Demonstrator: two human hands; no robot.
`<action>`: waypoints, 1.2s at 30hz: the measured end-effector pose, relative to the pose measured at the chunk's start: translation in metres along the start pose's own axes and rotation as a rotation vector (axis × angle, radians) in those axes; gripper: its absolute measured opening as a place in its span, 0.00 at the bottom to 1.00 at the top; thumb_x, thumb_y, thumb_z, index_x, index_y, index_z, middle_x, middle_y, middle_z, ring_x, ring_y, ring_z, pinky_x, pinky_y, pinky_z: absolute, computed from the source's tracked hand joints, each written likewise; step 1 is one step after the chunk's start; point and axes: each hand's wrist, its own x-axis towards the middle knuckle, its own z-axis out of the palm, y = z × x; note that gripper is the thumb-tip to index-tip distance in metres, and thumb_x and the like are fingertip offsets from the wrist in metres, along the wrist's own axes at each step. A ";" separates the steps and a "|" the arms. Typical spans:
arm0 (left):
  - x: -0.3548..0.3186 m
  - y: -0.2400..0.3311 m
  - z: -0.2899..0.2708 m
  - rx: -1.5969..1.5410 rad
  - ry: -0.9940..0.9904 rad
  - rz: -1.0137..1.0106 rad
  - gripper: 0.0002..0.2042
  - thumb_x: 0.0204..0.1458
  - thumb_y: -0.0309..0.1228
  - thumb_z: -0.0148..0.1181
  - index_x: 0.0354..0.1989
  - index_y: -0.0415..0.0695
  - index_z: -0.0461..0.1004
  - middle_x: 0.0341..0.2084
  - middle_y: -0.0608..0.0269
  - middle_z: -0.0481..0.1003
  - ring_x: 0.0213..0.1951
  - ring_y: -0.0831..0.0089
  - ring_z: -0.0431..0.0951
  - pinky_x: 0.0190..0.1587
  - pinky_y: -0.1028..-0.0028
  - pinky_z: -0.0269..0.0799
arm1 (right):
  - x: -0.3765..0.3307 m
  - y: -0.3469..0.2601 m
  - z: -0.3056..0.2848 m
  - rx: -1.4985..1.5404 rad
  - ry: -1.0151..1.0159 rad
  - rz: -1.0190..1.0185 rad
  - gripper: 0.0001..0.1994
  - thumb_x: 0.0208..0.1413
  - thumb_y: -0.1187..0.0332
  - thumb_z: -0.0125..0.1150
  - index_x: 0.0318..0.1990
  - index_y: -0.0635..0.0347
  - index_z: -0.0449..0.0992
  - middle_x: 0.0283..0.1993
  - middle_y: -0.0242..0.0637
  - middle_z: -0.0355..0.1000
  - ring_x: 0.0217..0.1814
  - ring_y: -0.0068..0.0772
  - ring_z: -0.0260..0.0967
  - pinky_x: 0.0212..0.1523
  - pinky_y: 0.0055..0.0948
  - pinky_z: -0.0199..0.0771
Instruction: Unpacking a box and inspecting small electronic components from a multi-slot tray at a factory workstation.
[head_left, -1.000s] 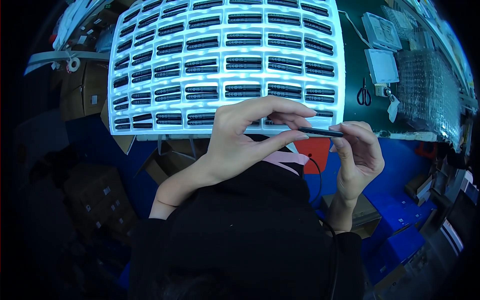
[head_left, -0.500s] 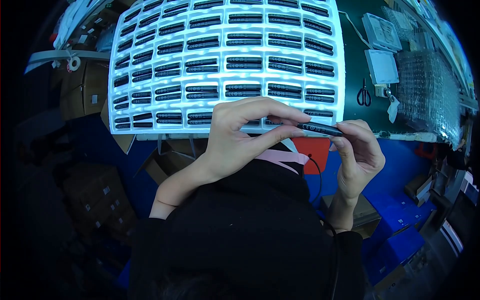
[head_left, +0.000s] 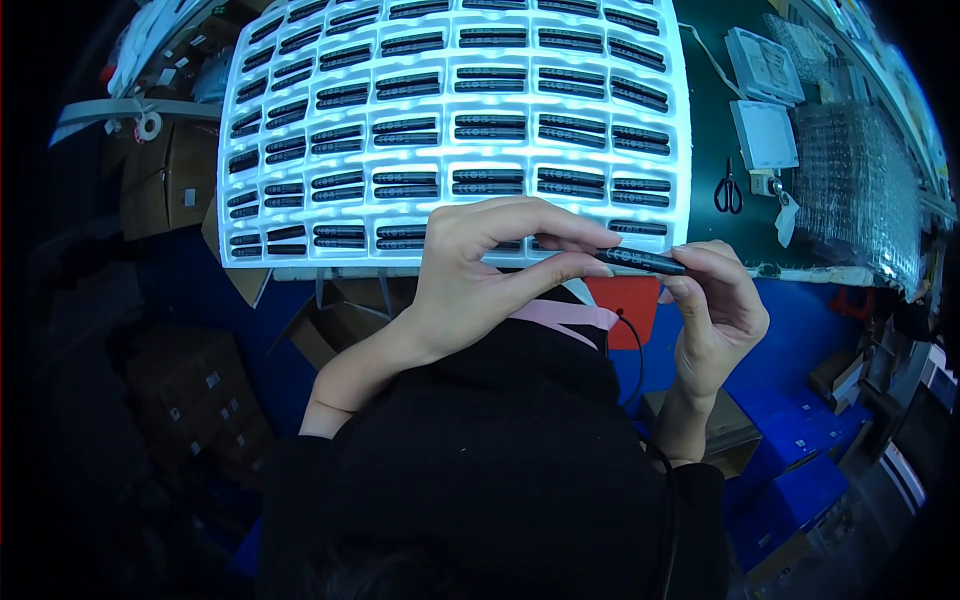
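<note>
Between my two hands is a slim black pen-shaped stick [head_left: 640,261] with pale printing along its side, lying nearly level and pointed toward the right. My left hand [head_left: 480,255] pinches its left end between thumb and fingertips. At its right end, the thumb and index finger of my right hand [head_left: 722,305] close on it. Just beyond my hands lies a white moulded tray [head_left: 683,150] with rows of pockets. Most pockets show two similar black sticks [head_left: 487,182] side by side. My left hand covers part of the tray's nearest row.
Right of the tray on the green tabletop [head_left: 705,190] lie black scissors [head_left: 729,190], white plastic trays [head_left: 765,134] and a stack of clear blister trays [head_left: 856,185]. Cardboard boxes [head_left: 195,390] stand at the lower left. Blue bins [head_left: 800,500] are at the lower right.
Almost nothing differs. Both hands keep the black stick in nearly the same place, and the tray appears shifted very slightly to the right in view.
</note>
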 end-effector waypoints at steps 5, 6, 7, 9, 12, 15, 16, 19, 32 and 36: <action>-0.001 -0.001 0.000 -0.007 0.007 -0.004 0.12 0.45 0.18 0.71 0.40 0.39 0.83 0.35 0.57 0.84 0.32 0.73 0.83 0.42 0.80 0.81 | 0.000 0.001 0.001 -0.005 0.006 0.010 0.12 0.50 0.83 0.68 0.44 0.68 0.80 0.40 0.42 0.78 0.37 0.27 0.72 0.41 0.23 0.74; -0.001 0.000 0.000 -0.008 0.005 -0.010 0.12 0.45 0.18 0.71 0.40 0.39 0.83 0.35 0.57 0.84 0.33 0.73 0.83 0.43 0.79 0.81 | 0.000 0.000 0.001 -0.004 0.011 0.016 0.12 0.50 0.82 0.68 0.44 0.67 0.81 0.40 0.42 0.78 0.36 0.27 0.71 0.40 0.22 0.73; -0.001 0.000 0.000 -0.008 0.003 -0.016 0.12 0.45 0.18 0.71 0.40 0.39 0.83 0.35 0.57 0.84 0.33 0.72 0.84 0.43 0.79 0.81 | 0.000 0.000 0.002 -0.004 0.016 0.022 0.12 0.50 0.82 0.68 0.43 0.67 0.81 0.40 0.41 0.77 0.36 0.26 0.70 0.39 0.22 0.72; 0.000 0.000 -0.001 -0.008 0.001 -0.021 0.12 0.45 0.18 0.71 0.40 0.39 0.83 0.35 0.57 0.84 0.33 0.72 0.84 0.44 0.78 0.81 | 0.000 0.001 0.002 -0.003 0.021 0.026 0.11 0.51 0.81 0.69 0.43 0.67 0.81 0.40 0.41 0.77 0.35 0.25 0.70 0.38 0.21 0.71; 0.001 -0.003 -0.003 0.059 0.055 0.005 0.11 0.46 0.19 0.71 0.39 0.39 0.84 0.36 0.57 0.84 0.34 0.72 0.83 0.43 0.77 0.80 | 0.004 0.010 -0.005 -0.192 0.031 0.024 0.10 0.51 0.79 0.70 0.42 0.64 0.83 0.38 0.37 0.75 0.35 0.23 0.66 0.34 0.20 0.66; 0.002 -0.010 -0.011 0.183 0.115 0.038 0.09 0.47 0.20 0.71 0.38 0.41 0.84 0.35 0.60 0.83 0.34 0.73 0.81 0.42 0.77 0.78 | 0.004 0.015 -0.017 -0.335 0.021 0.035 0.09 0.52 0.77 0.70 0.42 0.62 0.84 0.38 0.35 0.73 0.35 0.22 0.63 0.33 0.19 0.62; 0.003 -0.014 -0.016 0.281 0.154 0.061 0.09 0.47 0.21 0.70 0.38 0.42 0.84 0.34 0.62 0.82 0.34 0.74 0.79 0.41 0.77 0.76 | 0.004 0.016 -0.022 -0.417 0.009 0.048 0.09 0.52 0.76 0.70 0.42 0.61 0.84 0.38 0.34 0.72 0.35 0.21 0.62 0.33 0.19 0.61; 0.006 -0.022 -0.024 0.480 0.234 0.105 0.07 0.49 0.23 0.70 0.38 0.44 0.85 0.33 0.65 0.80 0.33 0.75 0.76 0.38 0.78 0.73 | 0.004 0.018 -0.026 -0.579 -0.017 0.075 0.08 0.54 0.75 0.70 0.42 0.60 0.84 0.39 0.32 0.69 0.35 0.20 0.60 0.32 0.19 0.58; 0.018 -0.028 -0.021 0.823 0.143 0.058 0.04 0.47 0.27 0.72 0.32 0.45 0.85 0.30 0.69 0.70 0.34 0.75 0.68 0.35 0.77 0.64 | 0.030 0.002 0.003 -0.643 -0.141 -0.059 0.08 0.51 0.77 0.69 0.39 0.59 0.85 0.33 0.32 0.66 0.34 0.25 0.60 0.30 0.24 0.60; 0.020 -0.025 -0.022 0.828 0.110 0.040 0.05 0.46 0.27 0.72 0.32 0.45 0.84 0.31 0.68 0.70 0.34 0.75 0.68 0.36 0.77 0.64 | 0.040 0.016 0.023 -0.677 -0.152 -0.146 0.09 0.53 0.77 0.69 0.41 0.60 0.84 0.32 0.31 0.65 0.33 0.24 0.58 0.30 0.23 0.59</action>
